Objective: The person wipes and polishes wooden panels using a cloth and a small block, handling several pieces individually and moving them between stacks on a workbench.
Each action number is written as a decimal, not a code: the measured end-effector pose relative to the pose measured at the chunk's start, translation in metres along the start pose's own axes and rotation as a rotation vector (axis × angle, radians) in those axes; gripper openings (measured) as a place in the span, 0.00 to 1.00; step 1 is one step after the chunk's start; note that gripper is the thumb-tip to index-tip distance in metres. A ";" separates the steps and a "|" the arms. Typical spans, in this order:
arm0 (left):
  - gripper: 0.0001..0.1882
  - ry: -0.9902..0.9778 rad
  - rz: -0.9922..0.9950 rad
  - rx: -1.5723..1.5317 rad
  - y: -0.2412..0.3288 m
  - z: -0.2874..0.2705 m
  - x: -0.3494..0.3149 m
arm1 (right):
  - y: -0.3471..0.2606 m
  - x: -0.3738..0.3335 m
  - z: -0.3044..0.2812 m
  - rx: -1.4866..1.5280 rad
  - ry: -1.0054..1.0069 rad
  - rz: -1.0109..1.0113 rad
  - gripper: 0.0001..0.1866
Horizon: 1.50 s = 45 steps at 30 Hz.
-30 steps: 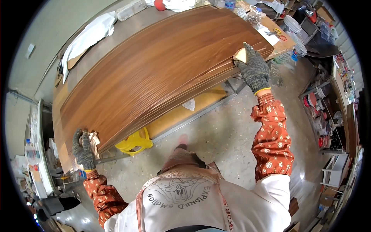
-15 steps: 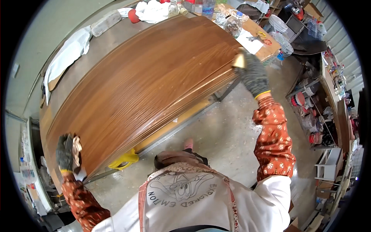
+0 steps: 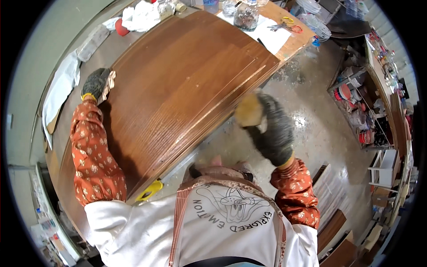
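Head view: right hand (image 3: pixel 272 130) holds what seems a sponge (image 3: pixel 248 111).

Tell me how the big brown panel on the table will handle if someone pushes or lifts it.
The panel is probably stiff, as it lies broad and flat. Its wide span suggests it would be awkward, perhaps heavy, to lift. Its shiny patches hint at a smooth face that may be slippery.

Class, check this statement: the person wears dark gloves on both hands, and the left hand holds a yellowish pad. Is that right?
Not quite: the head view shows the yellowish pad in the right hand; the left hand has a crumpled beige sheet. The dark gloves are correct.
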State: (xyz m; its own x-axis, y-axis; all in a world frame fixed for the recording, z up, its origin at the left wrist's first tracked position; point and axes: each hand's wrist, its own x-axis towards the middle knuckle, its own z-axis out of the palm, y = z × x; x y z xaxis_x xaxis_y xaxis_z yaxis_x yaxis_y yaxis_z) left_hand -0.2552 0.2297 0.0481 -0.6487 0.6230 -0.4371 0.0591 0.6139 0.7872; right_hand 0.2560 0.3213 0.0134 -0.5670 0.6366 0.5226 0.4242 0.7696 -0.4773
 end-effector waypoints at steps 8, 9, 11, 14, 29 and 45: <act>0.17 0.371 0.345 0.496 -0.026 0.012 -0.049 | -0.061 0.016 0.044 0.214 -0.167 -0.626 0.18; 0.18 0.361 0.282 0.465 -0.023 0.016 -0.063 | -0.051 0.019 0.035 0.161 -0.249 -0.641 0.21; 0.20 0.546 0.445 0.837 -0.012 0.057 -0.024 | 0.030 0.004 0.016 -0.068 -0.124 -0.562 0.24; 0.22 0.612 0.444 1.133 -0.023 0.052 -0.032 | 0.119 0.023 -0.031 -0.253 -0.047 -0.300 0.30; 0.18 0.693 0.442 1.162 -0.066 0.063 -0.111 | 0.099 0.101 0.014 0.158 -0.224 -0.513 0.29; 0.16 0.883 0.277 0.995 -0.037 0.117 -0.157 | 0.175 0.111 -0.001 0.290 -0.027 -0.293 0.32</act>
State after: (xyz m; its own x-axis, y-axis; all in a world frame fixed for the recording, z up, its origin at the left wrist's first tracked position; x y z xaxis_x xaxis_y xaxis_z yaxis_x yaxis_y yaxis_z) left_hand -0.0671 0.1659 0.0365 -0.7698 0.4971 0.4003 0.5403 0.8415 -0.0061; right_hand 0.2678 0.5271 -0.0117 -0.6543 0.3878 0.6492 0.0274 0.8701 -0.4922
